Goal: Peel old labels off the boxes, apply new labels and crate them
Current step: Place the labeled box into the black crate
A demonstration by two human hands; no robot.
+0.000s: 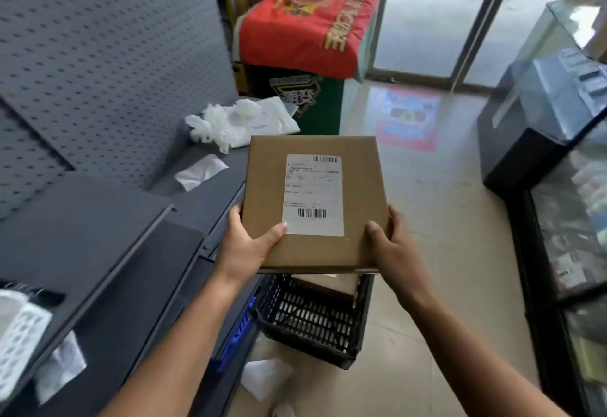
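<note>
Two hands: a person's left hand (pixel 243 245) and right hand (pixel 391 245) hold a brown box (pixel 269 186) level in the air, one at each near corner.
Left hand: the thumb lies flat on the box top, its tip touching the lower left corner of the label (pixel 313 194); the fingers wrap out of sight round the left side.
Right hand: the thumb presses the top near the right edge, clear of the label; the fingers curl round the right side.
Box: carried beside the counter's (pixel 98 235) right edge, directly over a black crate (pixel 308 314); whether it touches the crate's rim cannot be told.
Label: white, with a barcode at top and bottom, stuck flat at the middle of the box top; its text is too small to read.
Crate: stands on the floor beside the counter, its walls perforated; part of a second box (pixel 323 286) shows inside, beneath the held one.
Counter: dark grey, running along the left below a perforated wall panel (pixel 98 38); crumpled white wrapping (pixel 230 120) is heaped at its far end, with a loose white sheet (pixel 198 171) nearer along the right edge.
Floor: pale tiles, with a white paper scrap (pixel 266 379) near the crate's near corner and a blue basket (pixel 236 334) tucked against the counter.
Background: a red cloth (pixel 308 22) drapes a green cabinet (pixel 308 101); a glass showcase (pixel 558 104) stands at right.
</note>
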